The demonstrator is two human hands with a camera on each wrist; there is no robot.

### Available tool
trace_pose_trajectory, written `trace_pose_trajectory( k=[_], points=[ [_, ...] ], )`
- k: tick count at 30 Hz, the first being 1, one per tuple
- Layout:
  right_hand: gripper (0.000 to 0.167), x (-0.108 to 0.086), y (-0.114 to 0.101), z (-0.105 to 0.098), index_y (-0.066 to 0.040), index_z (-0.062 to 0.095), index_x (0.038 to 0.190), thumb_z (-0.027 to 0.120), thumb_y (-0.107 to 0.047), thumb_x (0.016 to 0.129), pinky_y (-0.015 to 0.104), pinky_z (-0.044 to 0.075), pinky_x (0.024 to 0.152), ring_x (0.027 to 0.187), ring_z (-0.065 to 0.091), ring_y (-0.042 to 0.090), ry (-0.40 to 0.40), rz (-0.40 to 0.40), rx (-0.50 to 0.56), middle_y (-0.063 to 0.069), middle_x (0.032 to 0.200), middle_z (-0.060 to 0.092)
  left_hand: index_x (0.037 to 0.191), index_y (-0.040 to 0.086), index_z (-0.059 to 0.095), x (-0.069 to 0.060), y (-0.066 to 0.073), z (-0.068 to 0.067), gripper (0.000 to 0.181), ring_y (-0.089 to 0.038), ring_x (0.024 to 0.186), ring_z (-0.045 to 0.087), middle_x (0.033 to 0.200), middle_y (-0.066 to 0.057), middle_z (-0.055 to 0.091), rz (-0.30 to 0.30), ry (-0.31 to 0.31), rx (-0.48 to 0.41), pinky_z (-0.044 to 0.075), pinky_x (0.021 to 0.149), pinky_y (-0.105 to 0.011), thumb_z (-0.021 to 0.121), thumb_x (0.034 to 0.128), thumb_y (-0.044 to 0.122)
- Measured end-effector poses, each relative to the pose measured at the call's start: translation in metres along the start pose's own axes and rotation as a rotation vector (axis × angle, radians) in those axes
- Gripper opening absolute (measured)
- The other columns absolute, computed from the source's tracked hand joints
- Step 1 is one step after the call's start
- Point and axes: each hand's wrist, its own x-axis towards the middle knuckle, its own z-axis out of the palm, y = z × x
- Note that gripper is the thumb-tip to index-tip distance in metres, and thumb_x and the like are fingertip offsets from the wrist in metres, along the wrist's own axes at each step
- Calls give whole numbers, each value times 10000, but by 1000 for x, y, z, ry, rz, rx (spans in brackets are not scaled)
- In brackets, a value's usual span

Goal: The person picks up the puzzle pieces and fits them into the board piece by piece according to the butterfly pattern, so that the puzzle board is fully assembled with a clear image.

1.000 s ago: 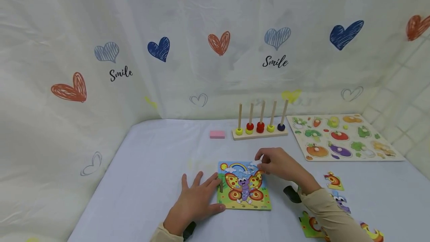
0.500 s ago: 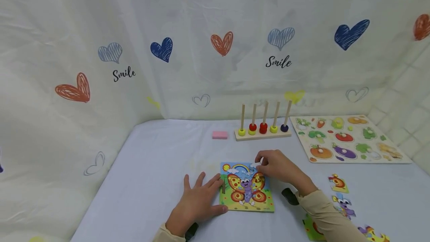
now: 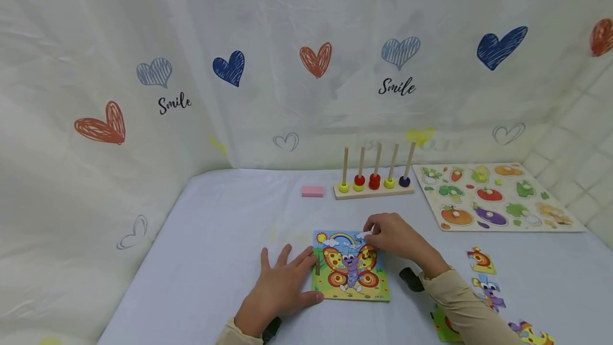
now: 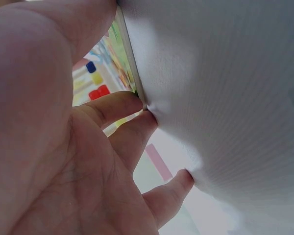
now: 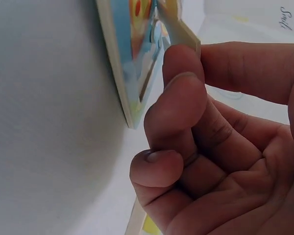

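Observation:
A square butterfly puzzle board (image 3: 351, 293) lies flat on the white table. My left hand (image 3: 280, 286) rests at its left side, fingers spread and straight; in the left wrist view, the fingertips touch the board's edge (image 4: 132, 61) and the tabletop. At the board's upper right corner, my right hand (image 3: 397, 236) pinches a thin puzzle piece (image 5: 187, 35) between thumb and fingers. The right wrist view has this piece tilted up from the board (image 5: 118, 73), its far part cut off by the frame. In the head view, the fingers hide part of that corner.
Several loose puzzle pieces (image 3: 488, 292) lie right of the board, some partly behind the right sleeve (image 3: 466, 302). Farther back are a pink block (image 3: 312, 191), a bead-peg stand (image 3: 373, 192) and a vegetable puzzle board (image 3: 498, 196). A heart-printed curtain (image 3: 268, 116) hangs behind.
The head view has shifted slightly. Both hands stay almost where they were, the left at the board's side and the right holding the piece at the upper right corner.

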Motion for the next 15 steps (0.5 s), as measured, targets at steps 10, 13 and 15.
trace_pose_trajectory(
  k=[10, 13, 15],
  points=[
    [107, 2, -2, 6, -17, 747, 1015, 774, -99, 953, 347, 512, 646, 709, 566, 173, 11, 33, -16, 7, 784, 649, 1578, 266, 533, -1, -1, 1, 797, -422, 1535, 346, 1683, 73, 427, 16, 13, 2, 159, 1136, -839, 732, 924, 676],
    [98, 3, -2, 7, -26, 739, 1014, 771, -101, 960, 348, 509, 648, 718, 564, 175, 14, 38, -28, 10, 792, 645, 1577, 263, 533, -1, -1, 1, 795, -421, 1536, 345, 1682, 72, 428, 17, 13, 0, 157, 1137, -839, 732, 925, 672],
    [96, 3, -2, 7, -30, 729, 1021, 767, -101, 968, 346, 504, 644, 717, 558, 176, 12, 35, -37, 10, 795, 636, 1578, 262, 533, -1, 0, 0, 797, -421, 1537, 343, 1682, 72, 428, 16, 11, -3, 154, 1139, -839, 734, 925, 672]
  ],
)
